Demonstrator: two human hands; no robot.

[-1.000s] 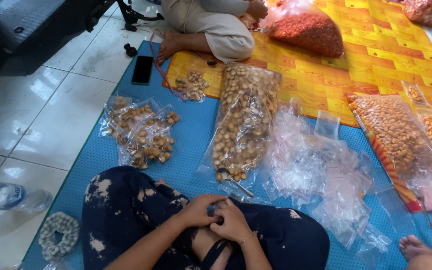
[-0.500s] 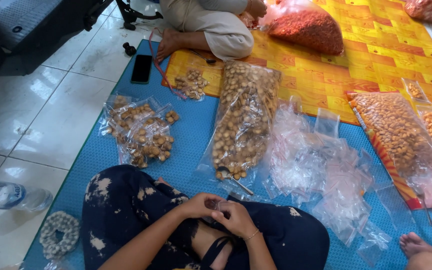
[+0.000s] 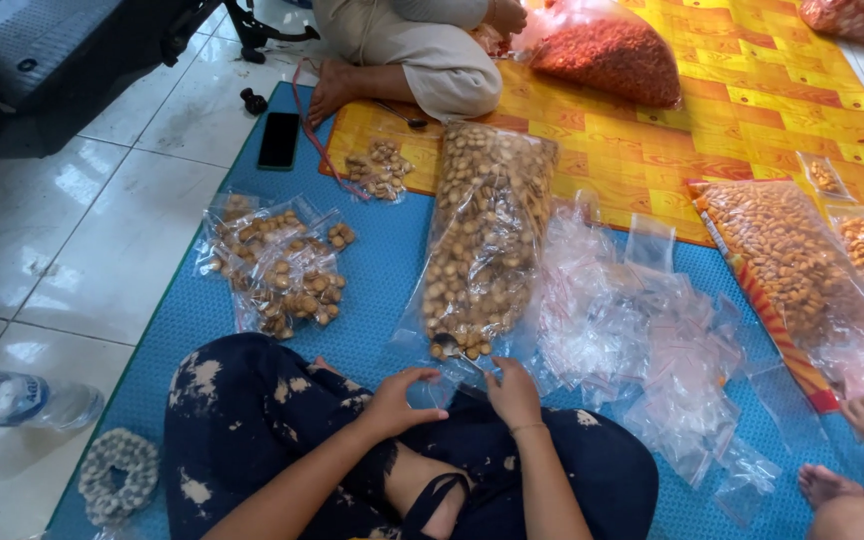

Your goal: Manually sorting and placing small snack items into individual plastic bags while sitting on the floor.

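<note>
A: Near centre, on the blue mat: the large clear bag of round crackers, mouth facing the lap, a spoon at its opening.

B: Left hand, fingers curled narrow, seemingly pinching a small clear bag, though I cannot tell for sure. Right hand, fingers bent at the big bag's mouth.

A: Advice: hold the small bag's mouth wide, close under the spoon. Empty pouches lie right.
</note>
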